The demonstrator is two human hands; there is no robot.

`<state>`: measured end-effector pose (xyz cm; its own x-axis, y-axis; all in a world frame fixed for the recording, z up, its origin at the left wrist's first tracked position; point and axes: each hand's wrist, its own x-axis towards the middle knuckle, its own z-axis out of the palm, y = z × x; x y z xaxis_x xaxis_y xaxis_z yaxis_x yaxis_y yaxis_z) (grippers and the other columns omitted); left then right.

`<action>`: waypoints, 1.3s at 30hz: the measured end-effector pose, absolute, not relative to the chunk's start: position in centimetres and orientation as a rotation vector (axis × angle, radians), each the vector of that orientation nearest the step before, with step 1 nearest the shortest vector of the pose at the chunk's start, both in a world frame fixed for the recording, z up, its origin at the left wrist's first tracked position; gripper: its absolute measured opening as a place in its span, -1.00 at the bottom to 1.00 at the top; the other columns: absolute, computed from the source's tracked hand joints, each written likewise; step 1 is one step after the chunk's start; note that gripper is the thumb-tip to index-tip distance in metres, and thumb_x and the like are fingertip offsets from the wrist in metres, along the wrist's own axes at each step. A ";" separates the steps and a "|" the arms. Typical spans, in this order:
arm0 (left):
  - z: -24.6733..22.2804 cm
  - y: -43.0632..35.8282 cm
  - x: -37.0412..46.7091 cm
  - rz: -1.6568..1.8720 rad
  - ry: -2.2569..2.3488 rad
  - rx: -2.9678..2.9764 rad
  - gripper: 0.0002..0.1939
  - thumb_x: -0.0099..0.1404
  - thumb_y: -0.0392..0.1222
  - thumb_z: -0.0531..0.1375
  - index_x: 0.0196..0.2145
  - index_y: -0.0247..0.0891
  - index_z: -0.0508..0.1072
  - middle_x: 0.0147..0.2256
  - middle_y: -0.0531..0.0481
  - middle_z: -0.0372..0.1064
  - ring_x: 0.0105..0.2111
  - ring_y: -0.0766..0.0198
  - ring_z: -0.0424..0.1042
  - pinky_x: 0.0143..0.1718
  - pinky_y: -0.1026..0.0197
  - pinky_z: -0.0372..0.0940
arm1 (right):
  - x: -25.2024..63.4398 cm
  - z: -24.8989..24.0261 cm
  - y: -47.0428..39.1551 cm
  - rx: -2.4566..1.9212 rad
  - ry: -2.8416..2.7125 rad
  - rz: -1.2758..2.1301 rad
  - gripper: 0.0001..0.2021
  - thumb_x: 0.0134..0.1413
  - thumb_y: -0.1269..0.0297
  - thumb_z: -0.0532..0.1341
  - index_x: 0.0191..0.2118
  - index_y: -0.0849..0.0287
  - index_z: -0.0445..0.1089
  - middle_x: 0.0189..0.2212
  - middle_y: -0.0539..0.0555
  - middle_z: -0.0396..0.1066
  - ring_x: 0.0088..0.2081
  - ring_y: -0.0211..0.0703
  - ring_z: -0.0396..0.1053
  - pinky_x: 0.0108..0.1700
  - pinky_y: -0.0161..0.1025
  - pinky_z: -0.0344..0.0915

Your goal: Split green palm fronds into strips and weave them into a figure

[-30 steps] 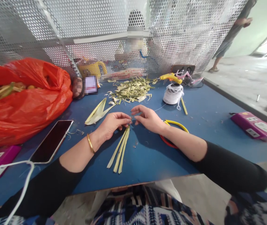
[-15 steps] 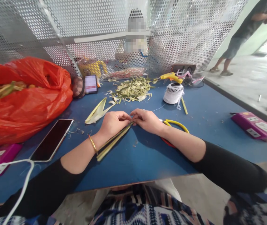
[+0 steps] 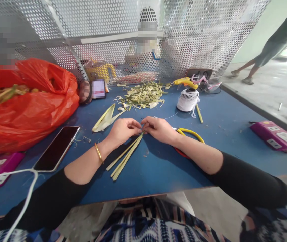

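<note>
A bundle of long, pale green plant strips [image 3: 124, 158] lies slanting on the blue table, its lower ends fanned apart. At its narrow top end, my left hand [image 3: 124, 130] is closed in a pinch. My right hand [image 3: 157, 129] meets it there, thumb and forefinger also pinched at the tip. The fingers partly cover what they grip. White thread runs from a spool [image 3: 187, 102] towards my right hand. Beneath my right forearm lie scissors [image 3: 191, 132] with yellow and red handles, partly hidden.
Behind my hands are a folded husk piece [image 3: 105, 119] and a pile of plant scraps [image 3: 143, 95]. A red plastic bag [image 3: 45, 114] and a phone [image 3: 56, 148] lie left. A yellow glue gun [image 3: 186, 82] and purple pack [image 3: 275, 134] are right. A perforated metal screen [image 3: 108, 30] stands behind.
The bundle's lower ends have swung out from beside my left wrist towards the table's front and spread apart. Both hands stay at the tip. A person at the far right has moved further right.
</note>
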<state>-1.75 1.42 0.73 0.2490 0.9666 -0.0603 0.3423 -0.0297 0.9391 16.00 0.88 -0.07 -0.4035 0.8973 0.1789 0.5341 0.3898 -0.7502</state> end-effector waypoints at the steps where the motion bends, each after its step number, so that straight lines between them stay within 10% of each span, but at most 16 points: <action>1: 0.8 1.4 -1.7 0.811 1.295 1.640 -0.90 -0.04 -0.34 0.33 -0.46 -0.28 0.52 -0.53 0.02 0.50 -0.51 0.30 0.46 -0.40 0.27 0.32 | 16.0 -0.1 0.9 -1.214 -2.076 0.814 -0.78 0.01 0.59 0.13 -0.25 0.15 0.34 -0.46 -0.08 0.52 -0.38 -0.28 0.46 -0.20 -0.31 0.28; 29: -0.1 0.1 -1.1 1.049 1.450 2.325 -0.89 0.22 -0.21 0.22 -0.45 -0.21 0.51 -0.47 0.02 0.51 -0.43 0.27 0.43 -0.38 0.27 0.18 | 16.0 -0.4 1.1 -1.329 -1.748 1.019 -0.95 -0.06 0.39 0.25 -0.48 0.19 0.46 -0.65 -0.10 0.30 -0.59 -0.35 0.22 -0.50 -0.37 0.10; 39: 0.1 0.5 -1.4 1.023 1.431 2.136 -0.86 0.21 -0.15 0.21 -0.44 -0.19 0.55 -0.47 0.05 0.53 -0.46 0.28 0.42 -0.41 0.26 0.17 | 16.6 -0.3 1.3 -1.184 -1.857 0.888 -0.92 -0.08 0.44 0.19 -0.52 0.20 0.37 -0.31 0.04 0.39 -0.44 -0.32 0.28 -0.32 -0.30 0.24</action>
